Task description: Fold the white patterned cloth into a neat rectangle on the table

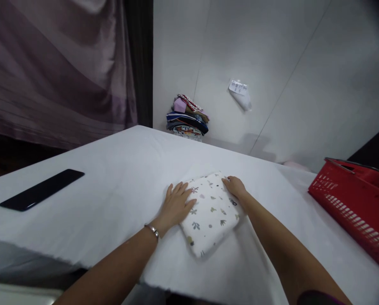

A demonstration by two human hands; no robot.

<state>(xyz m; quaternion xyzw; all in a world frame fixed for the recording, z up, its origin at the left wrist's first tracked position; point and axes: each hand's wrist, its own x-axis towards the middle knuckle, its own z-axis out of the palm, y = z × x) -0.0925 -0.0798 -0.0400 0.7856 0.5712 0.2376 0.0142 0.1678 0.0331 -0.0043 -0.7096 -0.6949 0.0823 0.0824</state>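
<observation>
A folded white cloth [210, 214] printed with small leaves lies on the white table [113, 182] in front of me. My left hand [176, 205] rests flat on its left edge, fingers stretched out and together. A bracelet sits on that wrist. My right hand [235, 187] touches the cloth's far right corner, fingers curled down onto the fabric.
A black phone [41, 189] lies at the table's left. A red plastic basket [356, 203] stands at the right edge. A pile of folded clothes [187, 116] sits at the far end against the wall. A curtain hangs at the left.
</observation>
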